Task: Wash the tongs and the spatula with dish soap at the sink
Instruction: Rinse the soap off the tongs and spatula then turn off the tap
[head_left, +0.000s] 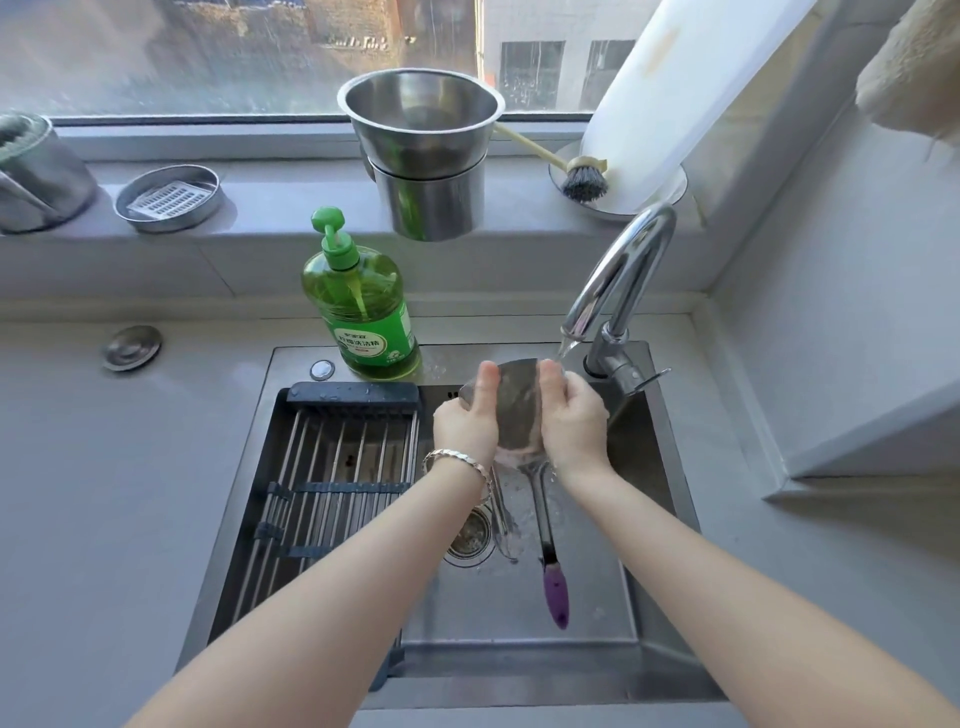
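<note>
Over the sink (660, 467), the left hand (465, 426) and right hand (574, 423) squeeze the spatula (514, 410) under the tap (618, 275).

Both bare forearms reach forward from the lower corners and converge, the left hand (466, 422) and right hand (571, 421) set side by side at the same height with only a narrow gap between them. Each hand is curled inward in a grip, palms turned toward one another, with the thumbs (487, 375) raised and pointing away from the body and the remaining fingers wrapped out of sight. The wrists are bent slightly downward, the left one ringed by a silver bracelet (459, 462), and the right hand looks wet.
</note>
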